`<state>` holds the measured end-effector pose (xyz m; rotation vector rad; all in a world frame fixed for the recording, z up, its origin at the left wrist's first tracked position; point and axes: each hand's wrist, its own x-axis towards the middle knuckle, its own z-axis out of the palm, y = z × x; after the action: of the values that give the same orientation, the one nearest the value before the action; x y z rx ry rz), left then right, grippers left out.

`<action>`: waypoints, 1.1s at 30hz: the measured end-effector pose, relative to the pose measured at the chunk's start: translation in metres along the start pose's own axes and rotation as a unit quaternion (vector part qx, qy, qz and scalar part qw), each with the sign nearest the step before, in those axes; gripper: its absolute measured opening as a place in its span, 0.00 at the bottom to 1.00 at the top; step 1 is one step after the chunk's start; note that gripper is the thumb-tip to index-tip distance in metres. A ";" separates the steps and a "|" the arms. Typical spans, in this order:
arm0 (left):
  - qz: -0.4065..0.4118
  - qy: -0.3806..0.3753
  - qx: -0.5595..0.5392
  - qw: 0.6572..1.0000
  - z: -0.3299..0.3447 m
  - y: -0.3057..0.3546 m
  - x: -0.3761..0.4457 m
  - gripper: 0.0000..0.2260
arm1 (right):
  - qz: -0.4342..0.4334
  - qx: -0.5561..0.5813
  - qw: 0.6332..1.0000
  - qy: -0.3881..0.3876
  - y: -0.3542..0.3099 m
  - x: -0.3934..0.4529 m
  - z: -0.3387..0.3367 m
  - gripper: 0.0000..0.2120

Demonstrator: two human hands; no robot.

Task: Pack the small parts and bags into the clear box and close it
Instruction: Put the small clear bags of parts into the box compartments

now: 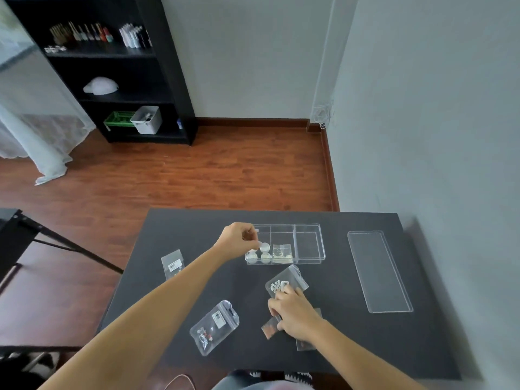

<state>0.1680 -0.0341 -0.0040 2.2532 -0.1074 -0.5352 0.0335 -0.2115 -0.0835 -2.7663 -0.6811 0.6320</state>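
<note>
The clear box [309, 243] with three compartments stands open on the dark table [337, 342]. Round white parts [257, 257] lie in its left compartment, a small bag [282, 253] in the middle one; the right one looks empty. My left hand [239, 239] hovers over the left compartment, fingertips pinched on a round white part [264, 245]. My right hand [294, 312] presses on a clear zip bag [285, 280] and small bags under it [270, 327]. The clear lid [378, 271] lies to the right. Two more bags lie at the left [172, 263] and front [215, 326].
The table's near edge is close to my body, and a wall runs along its right side. A black shelf unit [112, 71] stands across the wooden floor. Another black table frame [17, 229] sits to the left.
</note>
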 end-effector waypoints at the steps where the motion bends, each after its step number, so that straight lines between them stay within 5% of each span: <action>1: 0.005 -0.003 0.003 1.000 0.002 0.005 0.003 0.06 | 0.009 0.021 1.000 0.006 -0.001 0.000 0.000 0.09; 10: 0.039 -0.026 0.042 0.998 0.034 0.027 0.037 0.10 | 0.187 0.270 0.930 0.166 0.023 -0.037 -0.011 0.03; 17: 0.042 -0.066 0.177 0.981 0.060 0.026 0.058 0.04 | 0.296 0.302 0.868 0.261 0.060 -0.057 -0.032 0.02; 27: 0.090 -0.010 0.434 0.896 0.084 0.013 0.067 0.13 | 0.316 0.306 0.856 0.270 0.070 -0.061 -0.040 0.03; 33: 0.100 -0.004 0.459 0.883 0.088 0.006 0.062 0.12 | 0.299 0.321 0.855 0.276 0.069 -0.057 -0.046 0.10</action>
<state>0.1891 -0.1149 -0.0729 3.1006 -0.7252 -0.4209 0.0360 -0.3043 -0.0442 -2.2760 0.4641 0.0817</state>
